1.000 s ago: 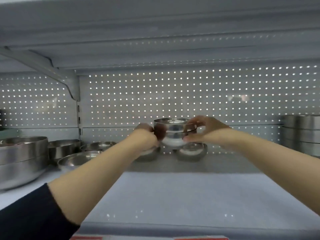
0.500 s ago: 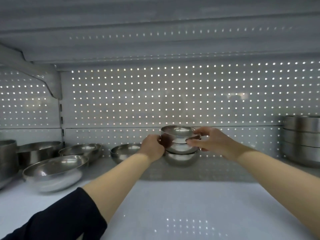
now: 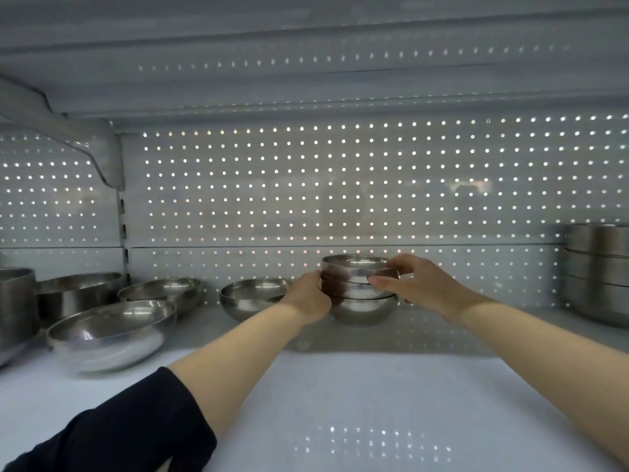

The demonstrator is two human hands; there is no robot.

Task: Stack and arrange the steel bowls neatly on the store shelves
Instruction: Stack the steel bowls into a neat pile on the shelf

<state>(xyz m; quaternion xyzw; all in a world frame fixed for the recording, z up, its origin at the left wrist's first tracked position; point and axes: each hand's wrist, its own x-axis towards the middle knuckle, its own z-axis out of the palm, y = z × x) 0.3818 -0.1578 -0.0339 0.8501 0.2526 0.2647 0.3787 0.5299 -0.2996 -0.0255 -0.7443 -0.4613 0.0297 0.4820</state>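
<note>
A stack of three small steel bowls (image 3: 357, 301) stands at the back of the white shelf (image 3: 357, 396), against the perforated back panel. My left hand (image 3: 311, 298) grips the stack's left side. My right hand (image 3: 412, 279) holds the right side, fingers curled over the upper bowls' rims. One loose small bowl (image 3: 253, 298) sits just left of the stack, beside my left hand.
More steel bowls lie at the left: a shallow one (image 3: 109, 332) in front, another (image 3: 163, 292) behind it, a deeper one (image 3: 78, 294) and a large one (image 3: 15, 301) at the edge. A tall stack of big bowls (image 3: 597, 274) stands at the far right. A shelf bracket (image 3: 102, 155) hangs at upper left.
Both hands lowered the held bowls onto the bowl standing at the back, forming a stack that now rests on the shelf. The view shifted right and down.
</note>
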